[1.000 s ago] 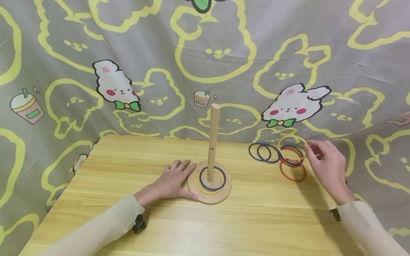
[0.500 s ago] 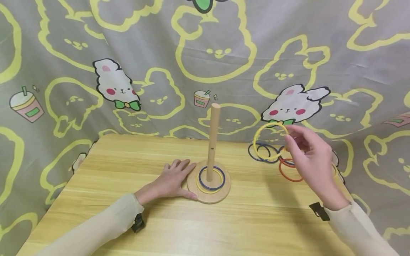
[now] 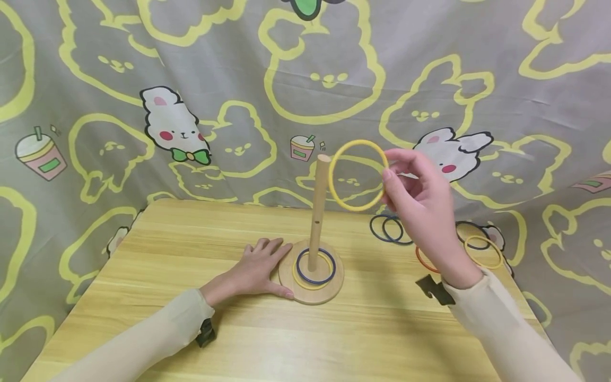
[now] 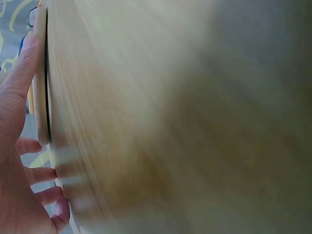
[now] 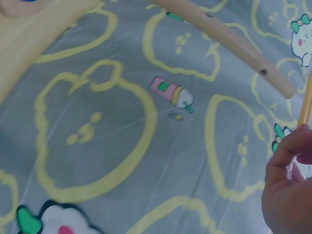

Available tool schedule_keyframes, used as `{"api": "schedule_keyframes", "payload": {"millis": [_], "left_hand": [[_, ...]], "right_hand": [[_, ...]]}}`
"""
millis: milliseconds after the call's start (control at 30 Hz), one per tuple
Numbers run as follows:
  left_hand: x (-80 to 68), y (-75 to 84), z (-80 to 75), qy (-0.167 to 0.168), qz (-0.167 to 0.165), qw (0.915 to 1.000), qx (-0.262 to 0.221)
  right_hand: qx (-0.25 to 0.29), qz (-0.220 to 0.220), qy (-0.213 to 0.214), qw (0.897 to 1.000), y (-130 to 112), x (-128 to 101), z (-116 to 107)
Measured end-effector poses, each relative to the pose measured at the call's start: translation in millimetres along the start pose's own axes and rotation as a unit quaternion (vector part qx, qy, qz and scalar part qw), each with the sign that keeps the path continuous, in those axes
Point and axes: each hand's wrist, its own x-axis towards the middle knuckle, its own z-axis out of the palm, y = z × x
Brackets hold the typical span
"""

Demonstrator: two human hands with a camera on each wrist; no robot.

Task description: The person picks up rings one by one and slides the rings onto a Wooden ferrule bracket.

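In the head view, my right hand (image 3: 427, 207) pinches a yellow ring (image 3: 355, 208) at its right side, thumb in front. The ring stands nearly upright in the air, its left edge close to the top of a wooden post (image 3: 319, 201). That post rises from a round wooden base (image 3: 337, 286), where a blue ring (image 3: 335, 265) and a yellow one lie around its foot. Spread fingers of my left hand (image 3: 253, 271) rest at the base's left side. Seen from the left wrist, the thumb (image 4: 24, 63) lies along the base's edge.
Right of the stand, two overlapping blue rings (image 3: 384, 240) lie on the wooden table (image 3: 267, 339). Beyond the right forearm are a red ring (image 3: 422, 263), partly hidden, a dark blue ring (image 3: 472, 223) and a yellow ring (image 3: 501, 260). A patterned curtain (image 3: 229, 69) hangs behind.
My right hand has lifted the yellow ring from the pile at right and carried it left and up to the post's top. The left hand stays in place.
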Motion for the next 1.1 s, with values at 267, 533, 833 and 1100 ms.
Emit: {"api": "schedule_keyframes", "payload": {"millis": [267, 533, 833, 1100], "left_hand": [[-0.2, 0.3, 0.2, -0.001, 0.0, 1.0, -0.002], [0.0, -0.5, 0.3, -0.002, 0.002, 1.0, 0.005], [0.7, -1.3, 0.9, -0.001, 0.003, 1.0, 0.001], [0.7, -2.3, 1.9, -0.001, 0.008, 0.9999, 0.015]], "right_hand": [[-0.046, 0.031, -0.027, 0.998, -10, 16, 27], [-0.069, 0.068, -0.048, 0.994, 5, 17, 40], [-0.107, 0.108, -0.097, 0.984, 40, -6, 47], [-0.131, 0.138, -0.143, 0.971, 74, -32, 55]]}}
